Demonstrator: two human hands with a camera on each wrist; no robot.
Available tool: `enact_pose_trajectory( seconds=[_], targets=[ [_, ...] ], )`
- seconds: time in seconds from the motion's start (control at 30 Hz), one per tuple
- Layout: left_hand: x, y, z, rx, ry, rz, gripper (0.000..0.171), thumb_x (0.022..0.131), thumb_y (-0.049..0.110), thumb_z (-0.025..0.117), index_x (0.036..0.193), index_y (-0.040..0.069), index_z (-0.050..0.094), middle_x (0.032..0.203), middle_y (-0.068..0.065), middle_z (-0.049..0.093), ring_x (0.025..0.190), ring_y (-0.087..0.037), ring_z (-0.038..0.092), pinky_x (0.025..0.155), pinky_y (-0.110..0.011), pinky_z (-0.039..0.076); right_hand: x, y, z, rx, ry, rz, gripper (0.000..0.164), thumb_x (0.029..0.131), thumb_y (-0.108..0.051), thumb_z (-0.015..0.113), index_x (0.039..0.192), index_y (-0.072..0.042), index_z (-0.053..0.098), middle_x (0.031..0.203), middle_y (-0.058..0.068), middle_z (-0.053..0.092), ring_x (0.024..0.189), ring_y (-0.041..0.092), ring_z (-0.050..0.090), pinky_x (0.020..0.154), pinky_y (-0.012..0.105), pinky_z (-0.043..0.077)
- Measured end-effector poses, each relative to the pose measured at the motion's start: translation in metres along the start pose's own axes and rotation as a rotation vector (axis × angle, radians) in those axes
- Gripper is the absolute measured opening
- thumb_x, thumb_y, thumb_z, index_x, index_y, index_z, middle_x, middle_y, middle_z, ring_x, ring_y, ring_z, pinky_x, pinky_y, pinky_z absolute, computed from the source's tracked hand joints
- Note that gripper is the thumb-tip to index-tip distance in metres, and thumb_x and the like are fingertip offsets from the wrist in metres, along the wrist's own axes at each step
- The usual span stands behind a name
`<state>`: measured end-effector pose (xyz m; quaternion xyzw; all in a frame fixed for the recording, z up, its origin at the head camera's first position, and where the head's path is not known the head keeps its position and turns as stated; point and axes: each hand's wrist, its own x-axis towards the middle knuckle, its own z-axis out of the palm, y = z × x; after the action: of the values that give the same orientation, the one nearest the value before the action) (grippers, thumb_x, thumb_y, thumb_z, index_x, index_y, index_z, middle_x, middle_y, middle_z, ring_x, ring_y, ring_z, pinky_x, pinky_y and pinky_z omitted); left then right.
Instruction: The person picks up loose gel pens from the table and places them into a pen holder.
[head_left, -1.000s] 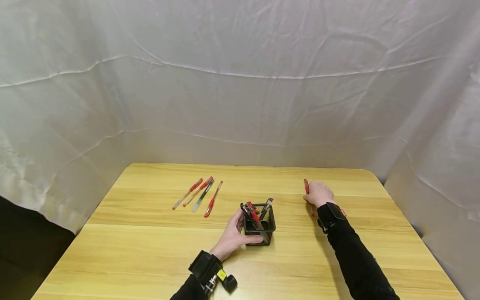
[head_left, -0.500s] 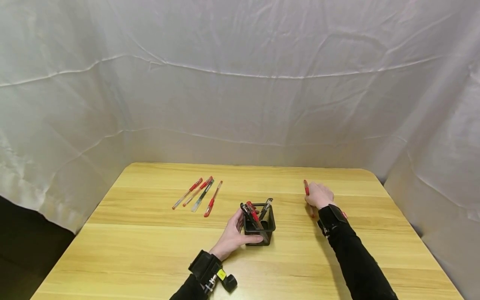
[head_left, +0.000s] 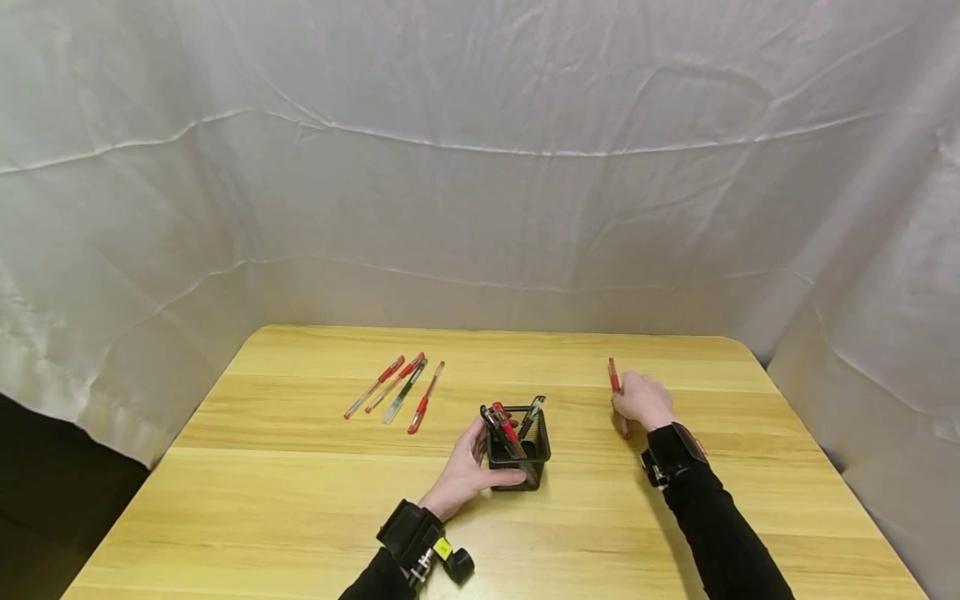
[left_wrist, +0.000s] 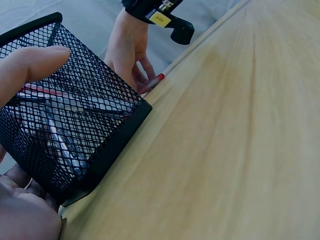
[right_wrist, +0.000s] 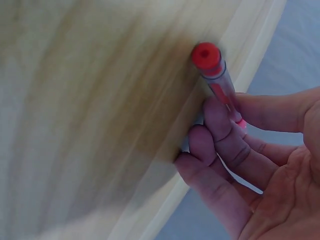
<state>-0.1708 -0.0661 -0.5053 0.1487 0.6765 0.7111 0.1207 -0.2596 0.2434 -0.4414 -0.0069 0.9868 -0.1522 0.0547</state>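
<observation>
My left hand [head_left: 461, 479] grips a black mesh pen holder [head_left: 546, 450] standing mid-table, thumb across its near wall and fingers around the far side. Inside it lean a red pen [head_left: 505, 423] and a few black pens [head_left: 534, 414]. Farther right, my right hand [head_left: 645, 400] pinches a red gel pen [head_left: 614, 379] between thumb and index finger. The right wrist view shows that pen's red end [right_wrist: 206, 56] close over the wood, the other fingers curled beside it.
Left of the holder, red pens [head_left: 375, 387] and one dark pen [head_left: 406, 392] lie slanted on the wooden table [head_left: 300, 500]. Another red pen [head_left: 426, 400] lies nearest the holder. A pale cloth curtain [head_left: 480, 217] hangs behind the table and along both sides.
My right hand has drawn slightly toward me and to the right, exposing more of the red gel pen. The left hand and pen holder stay put.
</observation>
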Motion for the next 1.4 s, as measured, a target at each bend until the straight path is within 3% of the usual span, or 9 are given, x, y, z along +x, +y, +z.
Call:
enact_pose_trajectory(
  seconds=[0.23, 0.43, 0.73, 1.07, 1.4],
  targets=[
    [0.002, -0.001, -0.001, 0.001, -0.007, 0.035, 0.091, 0.073, 0.01, 0.089, 0.151, 0.012, 0.041, 0.152, -0.01, 0.05, 0.151, -0.031, 0.033, 0.128, -0.054, 0.016, -0.004, 0.005, 0.004, 0.065, 0.028, 0.002, 0.024, 0.096, -0.018, 0.053, 0.074, -0.008, 0.054, 0.063, 0.002, 0.045, 0.056, 0.017, 0.042, 0.052, 0.028, 0.029],
    [0.002, -0.002, -0.001, 0.003, -0.004, 0.032, 0.091, 0.073, 0.01, 0.089, 0.15, 0.013, 0.041, 0.151, -0.009, 0.051, 0.151, -0.031, 0.033, 0.128, -0.054, 0.015, -0.01, 0.008, 0.007, 0.153, 0.056, -0.001, 0.023, 0.097, -0.018, 0.05, 0.084, -0.003, 0.061, 0.06, 0.002, 0.055, 0.055, 0.015, 0.045, 0.049, 0.026, 0.032],
    [0.001, 0.001, 0.0, -0.015, -0.018, 0.037, 0.092, 0.073, 0.009, 0.089, 0.151, 0.016, 0.04, 0.157, -0.011, 0.044, 0.151, -0.027, 0.033, 0.128, -0.051, 0.017, -0.018, 0.012, 0.011, 0.235, 0.13, -0.014, 0.026, 0.099, -0.018, 0.049, 0.099, 0.003, 0.063, 0.077, 0.012, 0.066, 0.062, 0.018, 0.051, 0.055, 0.027, 0.036],
    [0.001, 0.0, 0.0, -0.018, -0.021, 0.029, 0.095, 0.074, 0.01, 0.089, 0.153, 0.016, 0.037, 0.16, -0.009, 0.04, 0.153, -0.028, 0.03, 0.128, -0.052, 0.017, -0.026, 0.013, 0.013, 0.296, 0.214, -0.048, 0.025, 0.101, -0.019, 0.051, 0.104, 0.004, 0.061, 0.09, 0.014, 0.07, 0.074, 0.019, 0.063, 0.069, 0.029, 0.044],
    [0.001, 0.003, 0.001, -0.004, -0.001, 0.036, 0.089, 0.072, 0.007, 0.089, 0.149, 0.011, 0.044, 0.148, -0.007, 0.054, 0.146, -0.026, 0.041, 0.128, -0.05, 0.021, -0.039, 0.006, 0.015, 0.376, 0.297, -0.083, 0.022, 0.103, -0.017, 0.051, 0.108, 0.003, 0.058, 0.091, 0.016, 0.072, 0.074, 0.015, 0.061, 0.068, 0.025, 0.043]
  ],
)
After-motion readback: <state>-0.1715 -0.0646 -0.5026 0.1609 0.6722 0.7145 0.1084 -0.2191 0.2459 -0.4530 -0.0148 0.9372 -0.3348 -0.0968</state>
